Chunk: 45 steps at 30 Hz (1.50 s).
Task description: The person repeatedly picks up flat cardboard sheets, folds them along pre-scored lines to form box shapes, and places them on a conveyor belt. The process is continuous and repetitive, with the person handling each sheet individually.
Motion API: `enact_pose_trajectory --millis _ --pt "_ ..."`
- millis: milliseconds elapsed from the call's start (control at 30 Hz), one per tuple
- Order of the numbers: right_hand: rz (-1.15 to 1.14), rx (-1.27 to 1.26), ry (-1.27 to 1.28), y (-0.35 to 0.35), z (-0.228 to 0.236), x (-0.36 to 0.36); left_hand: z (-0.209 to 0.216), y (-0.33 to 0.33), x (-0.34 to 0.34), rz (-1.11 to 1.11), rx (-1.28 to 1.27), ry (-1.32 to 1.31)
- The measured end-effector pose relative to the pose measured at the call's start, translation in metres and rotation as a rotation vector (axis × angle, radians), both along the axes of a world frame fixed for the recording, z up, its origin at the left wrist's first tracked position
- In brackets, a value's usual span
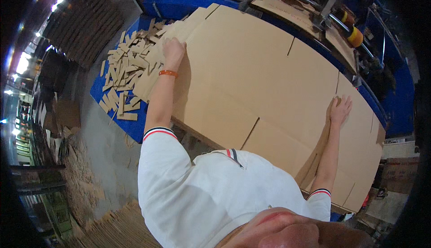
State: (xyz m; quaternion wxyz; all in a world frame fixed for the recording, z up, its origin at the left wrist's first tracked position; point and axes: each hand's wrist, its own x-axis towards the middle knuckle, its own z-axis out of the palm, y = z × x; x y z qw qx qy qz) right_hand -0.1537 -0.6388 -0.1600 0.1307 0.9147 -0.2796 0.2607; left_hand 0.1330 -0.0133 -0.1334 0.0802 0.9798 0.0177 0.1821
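Observation:
A large flat cardboard sheet (pixel 242 73) with slots cut in it lies in front of me, on other cardboard sheets. At its left end my left hand (pixel 174 52) is closed on the edge, with an orange band at the wrist; its fingertips are partly hidden. My right hand (pixel 341 109) rests on the sheet's right part, fingers stretched out and apart, near a slot. Many small cardboard offcuts (pixel 130 64) lie heaped beyond the left edge, beside my left hand.
The offcuts sit on a blue surface (pixel 140 129). Along the far side runs a blue machine with metal bars and orange-yellow rollers (pixel 354 37). Stacked cardboard (pixel 87 21) stands at the far left, and more cardboard (pixel 121 230) lies near the lower left.

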Motion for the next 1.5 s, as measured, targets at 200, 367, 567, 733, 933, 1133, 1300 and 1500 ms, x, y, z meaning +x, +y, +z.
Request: enact_pose_trajectory --millis 200,367,567,733,933,1133,1300,1500 --pt "0.027 0.052 0.009 -0.008 -0.006 -0.003 0.045 0.008 0.003 0.041 -0.165 0.202" --pt "0.016 0.1 0.039 0.002 0.003 -0.005 0.006 -0.012 -0.011 0.074 0.024 -0.09" --pt "-0.027 0.173 0.004 0.017 0.009 -0.01 -0.01 -0.027 0.076 -0.126 -0.087 -0.044" --pt "0.017 0.141 0.016 -0.002 0.004 0.003 -0.013 -0.081 0.208 -0.193 -0.246 0.31" --pt "0.002 0.165 -0.038 -0.009 0.001 -0.022 -0.013 -0.131 0.208 -0.058 -0.463 0.154" --pt "-0.013 0.156 -0.055 0.003 0.001 -0.007 -0.018 -0.101 0.243 -0.169 -0.463 0.29" --pt "-0.007 0.122 -0.064 -0.003 0.006 -0.019 -0.035 -0.104 0.261 -0.548 -0.52 0.32" --pt "-0.085 0.147 -0.018 0.003 0.009 -0.013 -0.03 -0.125 0.281 -0.558 -0.491 0.231"
